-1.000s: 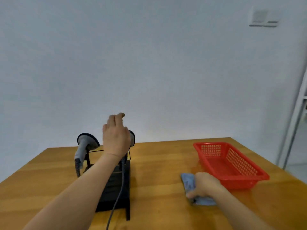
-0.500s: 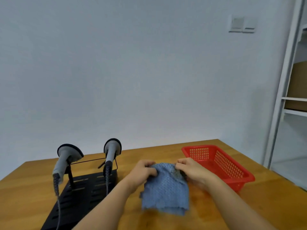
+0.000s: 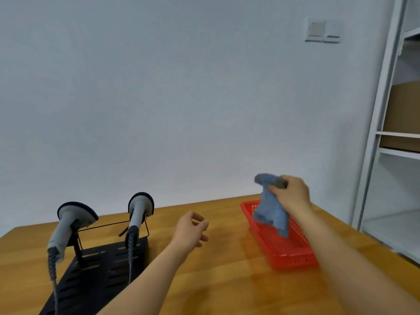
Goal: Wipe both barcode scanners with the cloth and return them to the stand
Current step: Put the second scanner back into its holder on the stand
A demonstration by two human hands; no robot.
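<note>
Two grey barcode scanners hang on the black stand [image 3: 97, 269] at the left of the wooden table: the left scanner [image 3: 68, 223] and the right scanner [image 3: 138, 212], each with a cable trailing down. My right hand [image 3: 292, 196] grips the bunched blue cloth [image 3: 270, 210] and holds it above the red basket [image 3: 293, 258], the cloth's lower end hanging inside. My left hand [image 3: 193, 230] hovers over the table between stand and basket, fingers loosely curled, holding nothing.
A white metal shelf unit [image 3: 386, 144] with a cardboard box [image 3: 404, 114] stands at the right beyond the table edge. A light switch [image 3: 322, 30] is on the wall. Bare tabletop [image 3: 227, 280] lies between stand and basket.
The left hand left the right scanner and joined the right on the cloth, lifted off the table. Now the left hand has released it and the right has carried it over the basket.
</note>
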